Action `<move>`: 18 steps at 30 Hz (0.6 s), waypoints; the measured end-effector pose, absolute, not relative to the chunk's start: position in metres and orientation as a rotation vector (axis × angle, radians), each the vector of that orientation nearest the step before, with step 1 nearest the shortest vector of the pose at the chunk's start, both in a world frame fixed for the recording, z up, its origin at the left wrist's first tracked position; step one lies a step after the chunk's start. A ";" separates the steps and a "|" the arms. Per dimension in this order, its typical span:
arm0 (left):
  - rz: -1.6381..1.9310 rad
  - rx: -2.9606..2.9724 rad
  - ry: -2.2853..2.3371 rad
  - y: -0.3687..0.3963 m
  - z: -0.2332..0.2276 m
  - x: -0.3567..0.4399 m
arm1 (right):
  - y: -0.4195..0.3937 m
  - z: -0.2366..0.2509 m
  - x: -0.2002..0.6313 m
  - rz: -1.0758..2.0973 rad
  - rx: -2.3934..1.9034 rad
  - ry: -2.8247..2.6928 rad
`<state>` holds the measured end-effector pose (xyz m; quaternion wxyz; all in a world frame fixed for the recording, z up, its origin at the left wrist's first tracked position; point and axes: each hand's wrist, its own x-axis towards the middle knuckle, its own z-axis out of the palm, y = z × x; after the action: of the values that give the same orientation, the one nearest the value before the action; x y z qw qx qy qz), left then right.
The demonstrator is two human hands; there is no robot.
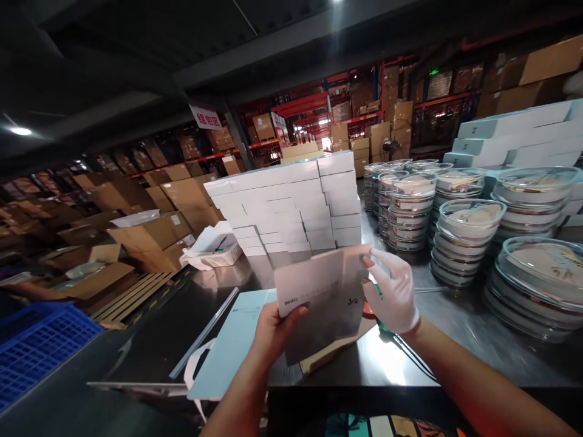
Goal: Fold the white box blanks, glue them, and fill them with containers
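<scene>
My left hand [273, 331], bare, grips the lower left edge of a flat grey printed packet [319, 297], its thumb across the front. My right hand [392, 291] wears a white glove with bare fingertips and pinches the packet's upper right edge. The packet is tilted above the metal table and carries small dark print. Under it lies a brown cardboard piece [334, 353]. To the left, a light blue paper bag [232, 346] with white ribbon handles lies flat. A green and red object beside my right hand is partly hidden.
A wall of stacked white boxes [291, 206] stands behind my hands. Stacks of round clear-lidded containers [467, 243] fill the right side. A metal strip [204, 331], a white basket [223, 255] and a blue crate [43, 349] are at left. Cartons and racks stand beyond.
</scene>
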<state>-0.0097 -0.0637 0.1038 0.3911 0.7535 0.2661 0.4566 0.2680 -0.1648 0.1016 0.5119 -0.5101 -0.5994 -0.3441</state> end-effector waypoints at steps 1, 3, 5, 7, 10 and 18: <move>1.166 2.057 0.608 -0.066 0.109 -0.013 | -0.171 0.110 0.266 -0.927 -1.183 -1.497; 1.191 2.328 0.437 -0.071 0.120 -0.018 | -0.181 0.124 0.260 -0.922 -1.114 -1.588; 1.213 2.537 0.254 -0.074 0.128 -0.023 | -0.187 0.132 0.256 -0.712 -1.072 -1.630; 1.194 2.666 0.096 -0.076 0.133 -0.027 | -0.191 0.134 0.256 -0.480 -1.045 -1.654; 1.147 2.744 -0.111 -0.079 0.134 -0.031 | -0.194 0.131 0.258 -0.328 -1.010 -1.715; 1.349 3.082 -0.038 -0.079 0.134 -0.038 | -0.201 0.112 0.266 0.379 -0.836 -2.176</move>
<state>-0.0380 -0.0787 0.1340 -0.1114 0.9103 -0.0114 0.3984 0.2662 -0.2006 0.1121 0.3801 -0.3274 -0.8522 0.1485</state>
